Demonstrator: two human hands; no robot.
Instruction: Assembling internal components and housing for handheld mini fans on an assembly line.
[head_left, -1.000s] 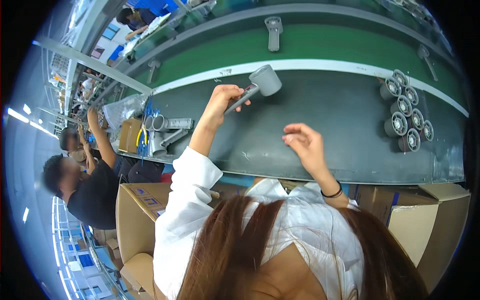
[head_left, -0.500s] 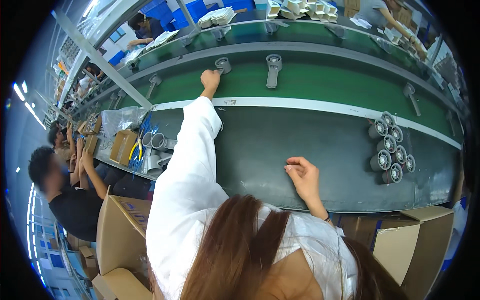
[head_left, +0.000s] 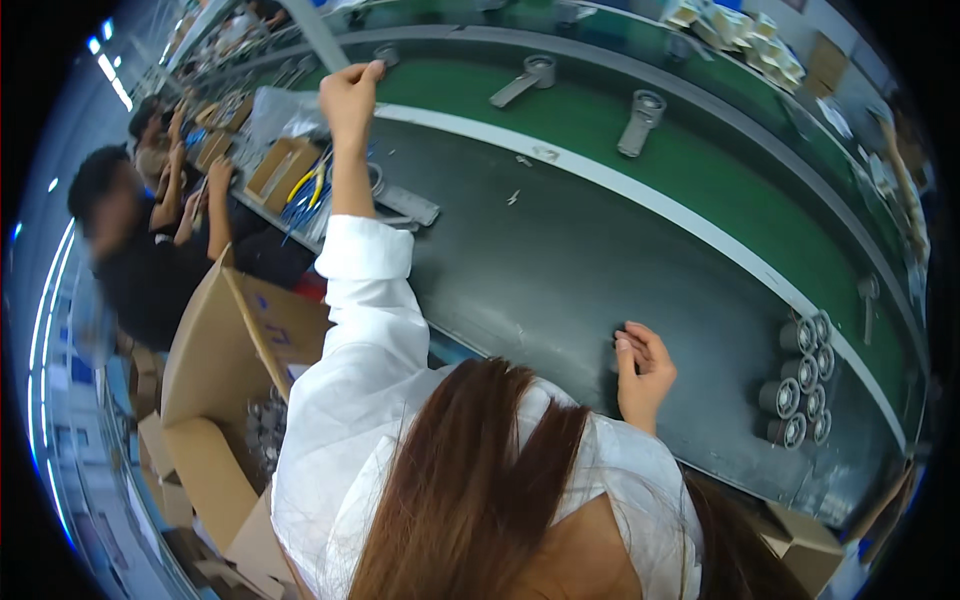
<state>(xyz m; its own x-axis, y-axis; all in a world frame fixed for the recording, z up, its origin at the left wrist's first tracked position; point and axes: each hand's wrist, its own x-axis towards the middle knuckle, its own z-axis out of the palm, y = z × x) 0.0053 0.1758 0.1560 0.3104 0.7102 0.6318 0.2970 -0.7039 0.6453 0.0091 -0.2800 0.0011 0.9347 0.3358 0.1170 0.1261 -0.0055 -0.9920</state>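
Observation:
My left hand [head_left: 349, 100] is stretched out to the belt's near edge, fingers closed. It is beside a grey part with a round head [head_left: 387, 55]; the hand covers the part's handle, and whether it grips it cannot be told. To the right on the green belt [head_left: 590, 88] lie two more such parts: a grey round-headed part with its flat handle pointing left [head_left: 525, 80] and a similar grey part with its handle toward me [head_left: 641, 122]. My right hand [head_left: 645, 375] hovers over the dark worktable [head_left: 520, 290], thumb apart from loosely curled fingers, holding nothing.
Several grey ring-shaped fan housings [head_left: 800, 370] are clustered at the table's right. Left of my arm are a small carton [head_left: 283, 172], yellow-handled pliers [head_left: 318, 178] and grey handle pieces [head_left: 408, 205]. A large open carton [head_left: 215, 340] stands beside me; a co-worker [head_left: 150, 250] sits beyond it.
My view has turned left. My left hand has left one round-headed part, which stays on the belt, and reached left to another. My right hand remains over the table, empty.

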